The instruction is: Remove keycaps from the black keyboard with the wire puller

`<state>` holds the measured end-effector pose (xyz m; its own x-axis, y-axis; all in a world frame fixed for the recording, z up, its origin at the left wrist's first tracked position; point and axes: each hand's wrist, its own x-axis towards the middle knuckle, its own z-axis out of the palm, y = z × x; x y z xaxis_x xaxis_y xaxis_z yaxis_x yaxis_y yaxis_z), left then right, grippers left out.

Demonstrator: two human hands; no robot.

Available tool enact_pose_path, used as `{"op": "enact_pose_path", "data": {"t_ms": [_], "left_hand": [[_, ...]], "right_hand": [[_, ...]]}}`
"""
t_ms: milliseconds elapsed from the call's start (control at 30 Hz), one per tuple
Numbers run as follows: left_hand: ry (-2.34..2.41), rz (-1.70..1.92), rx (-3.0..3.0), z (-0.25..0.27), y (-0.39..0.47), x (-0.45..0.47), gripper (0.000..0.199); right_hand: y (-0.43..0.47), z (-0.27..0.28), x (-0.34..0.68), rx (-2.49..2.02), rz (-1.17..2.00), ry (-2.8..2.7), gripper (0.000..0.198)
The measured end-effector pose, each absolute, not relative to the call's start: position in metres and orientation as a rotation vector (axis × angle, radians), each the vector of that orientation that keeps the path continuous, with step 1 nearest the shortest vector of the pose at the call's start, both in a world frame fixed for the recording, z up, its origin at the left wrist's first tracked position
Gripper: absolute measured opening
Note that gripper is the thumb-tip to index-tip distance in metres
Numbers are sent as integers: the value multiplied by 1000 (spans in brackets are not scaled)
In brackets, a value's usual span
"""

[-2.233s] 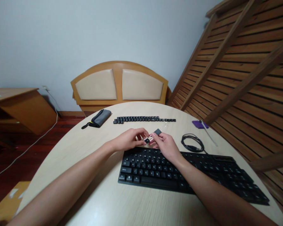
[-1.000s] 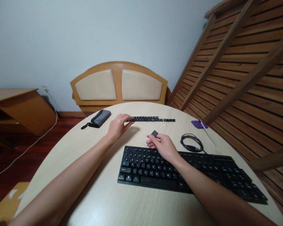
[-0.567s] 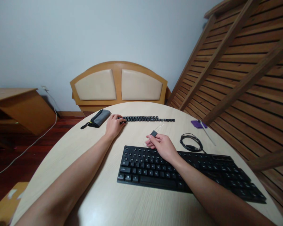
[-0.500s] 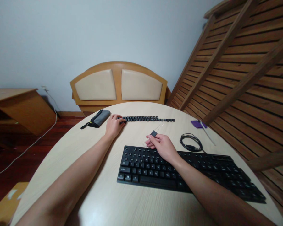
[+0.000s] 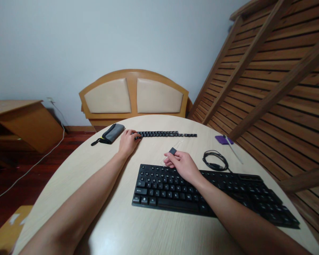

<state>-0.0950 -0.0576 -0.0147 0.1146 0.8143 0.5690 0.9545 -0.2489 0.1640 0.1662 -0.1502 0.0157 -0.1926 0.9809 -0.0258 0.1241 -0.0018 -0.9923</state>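
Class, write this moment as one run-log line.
left hand: at left end of loose keys | right hand: holds wire tool | keyboard: on table

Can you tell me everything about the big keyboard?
The keyboard is black and plastic-looking, lying flat on the pale table. It has white-marked keys and a long space bar; toward its far left, several caps look missing. The right hand and forearm are over it, hiding part; any touch is unclear.

The head camera looks forward and down over both hands (image 5: 186,165) and table (image 5: 122,223).
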Motion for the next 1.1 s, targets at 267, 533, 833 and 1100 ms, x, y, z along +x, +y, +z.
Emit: {"op": "enact_pose_path", "data": {"t_ms": [267, 533, 833, 1100], "left_hand": [[-1757, -846, -2155, -15, -58, -95, 16], [-1755, -861, -2172, -14, -60, -94, 18], [-1580, -986, -2587, 11, -88, -67, 25], [-1404, -471, -3602, 53, -123, -39, 23]], "right_hand": [[-152, 18, 167, -1226, 1302, -1449, 21], [-153, 18, 167, -1217, 1291, -1473, 20], [-155, 17, 170, -1127, 1255, -1556, 28], [-159, 20, 171, -1038, 1235, -1614, 32]]}}
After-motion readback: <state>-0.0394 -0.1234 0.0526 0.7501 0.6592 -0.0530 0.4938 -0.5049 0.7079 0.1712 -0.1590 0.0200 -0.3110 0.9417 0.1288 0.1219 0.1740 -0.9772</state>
